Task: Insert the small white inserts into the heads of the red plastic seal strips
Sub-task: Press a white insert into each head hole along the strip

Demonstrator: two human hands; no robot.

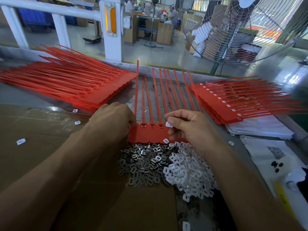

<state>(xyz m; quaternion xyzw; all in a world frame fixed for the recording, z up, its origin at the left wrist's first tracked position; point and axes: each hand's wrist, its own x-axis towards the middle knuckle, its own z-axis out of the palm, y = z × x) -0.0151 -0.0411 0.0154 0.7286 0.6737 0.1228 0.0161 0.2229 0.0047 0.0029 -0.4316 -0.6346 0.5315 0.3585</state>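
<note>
Left hand (115,119) grips the red seal strips (150,133) on the worktop; right hand (188,129) fingers pinch a white insert (168,125) just above the heads — tilted entry could jam it or drop it.

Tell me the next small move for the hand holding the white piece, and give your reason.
Probably lower the white insert, pinched in the right hand, into the next head on the red strip sheet and press it in. The three heads to its left show their sockets, the insert hovers just right of them, and the left hand grips the sheet's left edge, steadying it.
</note>
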